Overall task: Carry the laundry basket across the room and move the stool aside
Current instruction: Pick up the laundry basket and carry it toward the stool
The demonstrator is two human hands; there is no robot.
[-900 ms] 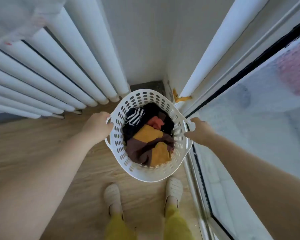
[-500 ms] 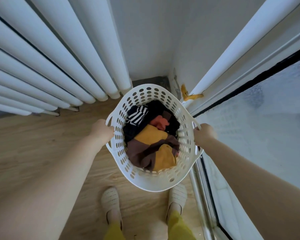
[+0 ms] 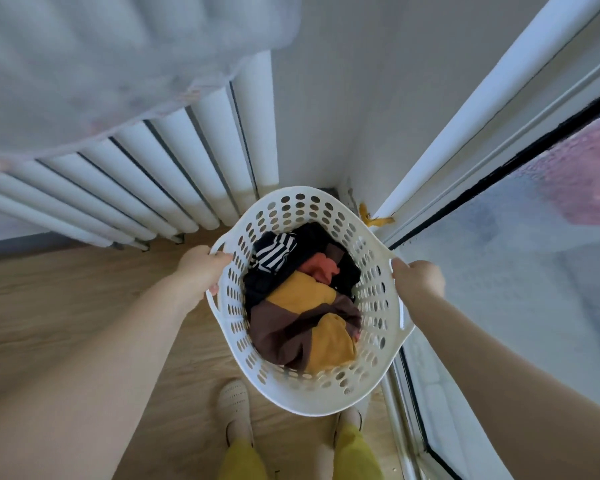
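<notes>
A white perforated laundry basket (image 3: 291, 213) hangs in front of me above the wooden floor, near the room's corner. It holds crumpled clothes (image 3: 302, 299) in yellow, brown, black, orange and stripes. My left hand (image 3: 201, 271) is shut on the basket's left handle. My right hand (image 3: 418, 278) is shut on the right handle. The basket's near rim hides part of my right foot. No stool is in view.
A white column radiator (image 3: 174, 174) with a pale cloth (image 3: 101, 74) draped over it lines the wall at the left. A glass door with a metal track (image 3: 400, 410) runs along the right. A yellow scrap (image 3: 374, 220) lies in the corner. My slippered feet (image 3: 234, 407) stand below.
The basket has come up and closer to me, looking larger and now covering the corner floor. Both hands keep their grip on the handles. The draped cloth has come back into view.
</notes>
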